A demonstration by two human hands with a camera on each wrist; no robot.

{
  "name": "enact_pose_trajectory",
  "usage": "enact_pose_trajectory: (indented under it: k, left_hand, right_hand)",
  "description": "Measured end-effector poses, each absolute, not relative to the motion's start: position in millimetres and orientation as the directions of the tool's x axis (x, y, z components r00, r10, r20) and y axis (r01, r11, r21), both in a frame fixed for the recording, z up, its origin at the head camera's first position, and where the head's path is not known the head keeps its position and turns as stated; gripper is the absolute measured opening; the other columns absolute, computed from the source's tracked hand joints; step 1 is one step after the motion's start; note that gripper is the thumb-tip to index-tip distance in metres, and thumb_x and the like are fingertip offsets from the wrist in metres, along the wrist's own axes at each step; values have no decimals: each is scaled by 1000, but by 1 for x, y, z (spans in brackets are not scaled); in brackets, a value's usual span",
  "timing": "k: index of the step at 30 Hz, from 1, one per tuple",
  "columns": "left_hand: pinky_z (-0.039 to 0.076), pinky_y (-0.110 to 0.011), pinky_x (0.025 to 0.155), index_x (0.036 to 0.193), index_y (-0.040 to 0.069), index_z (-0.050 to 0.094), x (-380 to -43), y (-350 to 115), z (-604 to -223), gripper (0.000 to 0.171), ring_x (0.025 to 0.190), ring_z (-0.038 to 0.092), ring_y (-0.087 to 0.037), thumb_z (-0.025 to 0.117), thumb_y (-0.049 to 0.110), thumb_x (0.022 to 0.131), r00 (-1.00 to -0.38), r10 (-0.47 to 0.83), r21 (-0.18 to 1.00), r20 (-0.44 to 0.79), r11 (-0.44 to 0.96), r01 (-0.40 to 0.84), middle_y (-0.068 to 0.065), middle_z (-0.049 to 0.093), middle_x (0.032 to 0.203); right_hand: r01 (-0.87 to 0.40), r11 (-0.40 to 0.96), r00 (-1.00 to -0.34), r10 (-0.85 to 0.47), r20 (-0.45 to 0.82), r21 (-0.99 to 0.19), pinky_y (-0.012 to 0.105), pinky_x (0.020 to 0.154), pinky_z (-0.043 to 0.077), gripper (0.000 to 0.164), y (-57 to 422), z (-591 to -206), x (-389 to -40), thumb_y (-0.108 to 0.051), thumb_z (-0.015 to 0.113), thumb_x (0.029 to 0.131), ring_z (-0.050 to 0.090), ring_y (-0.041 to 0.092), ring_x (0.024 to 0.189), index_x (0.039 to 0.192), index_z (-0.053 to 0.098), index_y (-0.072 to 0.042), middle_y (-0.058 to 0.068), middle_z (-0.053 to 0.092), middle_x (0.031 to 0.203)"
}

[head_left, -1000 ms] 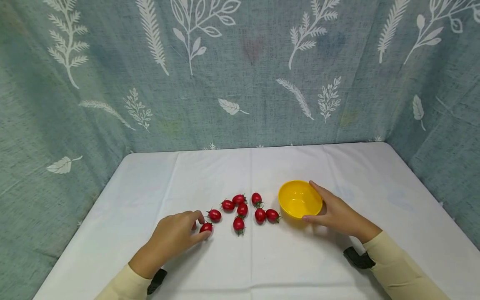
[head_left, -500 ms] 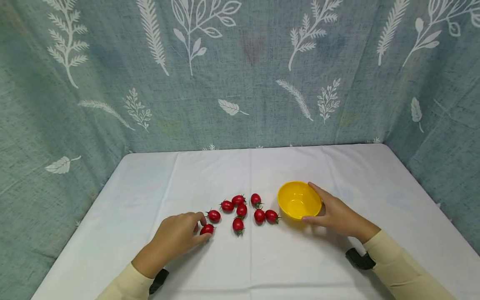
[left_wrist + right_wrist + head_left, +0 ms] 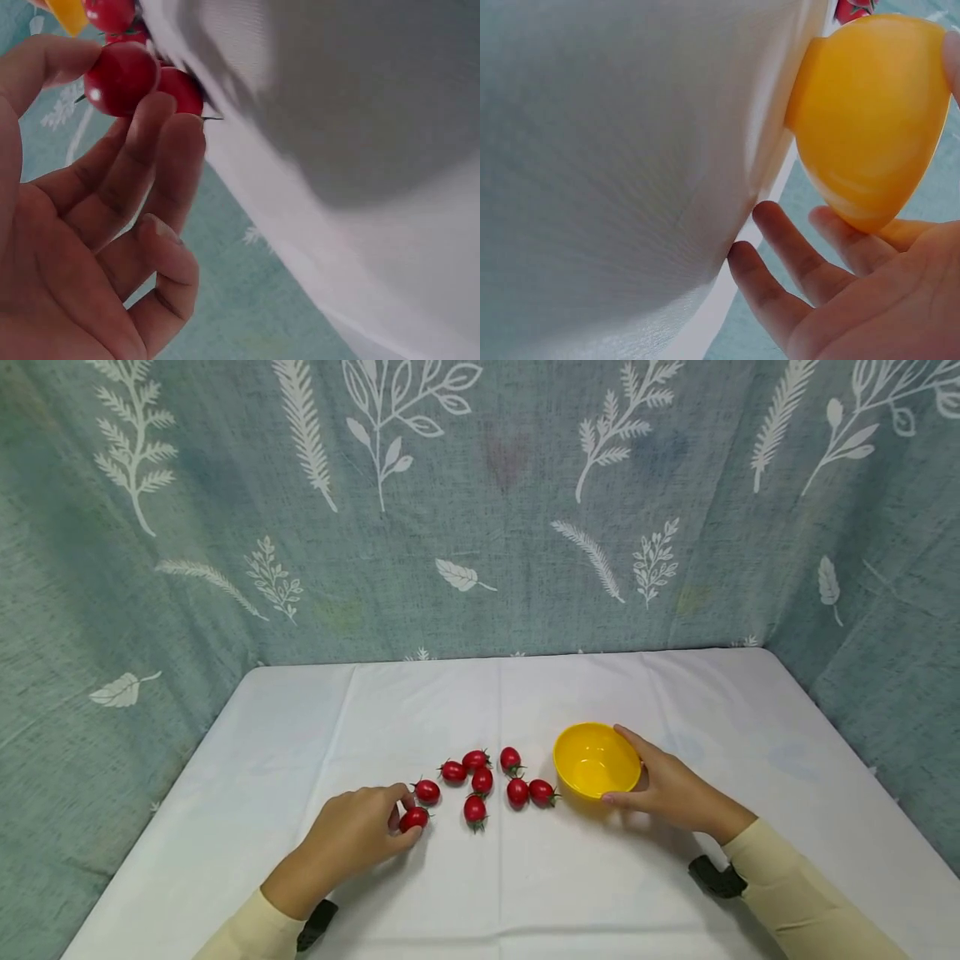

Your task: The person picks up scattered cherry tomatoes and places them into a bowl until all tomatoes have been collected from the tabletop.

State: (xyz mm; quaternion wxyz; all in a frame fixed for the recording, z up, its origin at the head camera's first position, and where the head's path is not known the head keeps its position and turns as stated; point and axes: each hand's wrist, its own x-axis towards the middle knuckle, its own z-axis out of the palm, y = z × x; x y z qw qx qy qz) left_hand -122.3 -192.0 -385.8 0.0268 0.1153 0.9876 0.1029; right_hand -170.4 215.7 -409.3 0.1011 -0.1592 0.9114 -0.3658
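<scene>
Centrally, head view: one red tomato (image 3: pixel 414 819), green-stemmed, pinched between the thumb and fingertips of the left hand (image 3: pixel 352 831). Eight loose tomatoes (image 3: pixel 475 810), lying in a scattered group to its right on a white cloth (image 3: pixel 420 902). One yellow bowl (image 3: pixel 596 756), upright, just beyond the rightmost tomatoes; right hand (image 3: pixel 667 789) clasping its right side, thumb at the near rim. Two cream sleeves (image 3: pixel 806 893), each with a black band (image 3: pixel 717 877) at the wrist. Backdrop: blue-green curtain (image 3: pixel 480 535), white leaf print.

Left wrist view: same pinch, thumb and fingertips meeting the tomato; further tomatoes close behind; little finger bent, holding nothing.

Right wrist view: bowl side-on, foot against the cloth; digits at its rim, two other fingers spread apart from it.
</scene>
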Motion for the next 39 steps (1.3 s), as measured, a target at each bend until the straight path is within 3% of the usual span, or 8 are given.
enact_pose_trajectory:
  k: [11,21,27,32,39]
  left_hand:
    - [38,-22,50,93,24,67,-125,-175,-371,21,55,44,-2,79,34,80,-941,326,242,87,910,338,13,60,71]
    - [41,-19,55,99,19,67,-135,-150,-360,25,62,52,1,78,32,80,-872,433,215,230,851,479,12,66,74]
    - [46,-21,60,102,21,67,-142,-132,-355,25,69,60,-3,77,33,83,-855,461,243,236,824,512,11,68,79]
    - [44,-19,58,108,21,66,-146,-118,-354,26,66,54,0,75,32,86,-833,501,237,235,801,549,10,67,80]
    - [45,-18,61,110,21,65,-153,-97,-358,25,71,56,-1,73,32,89,-821,538,259,191,779,571,10,69,89]
  right_hand:
    - [-218,698,-930,-361,-72,-682,63,113,33,112,215,-410,-172,-56,77,80,37,44,143,159,17,-4,24,30,160]
    - [-231,721,-930,-360,-68,-653,63,112,34,111,216,-409,-173,-57,76,81,38,45,142,158,18,-3,25,30,160]
    - [-223,730,-932,-355,-79,-646,62,112,34,112,215,-407,-173,-58,76,80,38,46,142,158,17,-4,25,29,160]
    - [-224,724,-930,-359,-79,-652,62,112,34,111,215,-407,-173,-57,76,81,39,45,142,158,17,-3,26,29,160]
    - [-222,720,-931,-358,-77,-658,62,112,35,110,214,-408,-173,-56,76,81,40,44,141,159,17,-5,25,30,160]
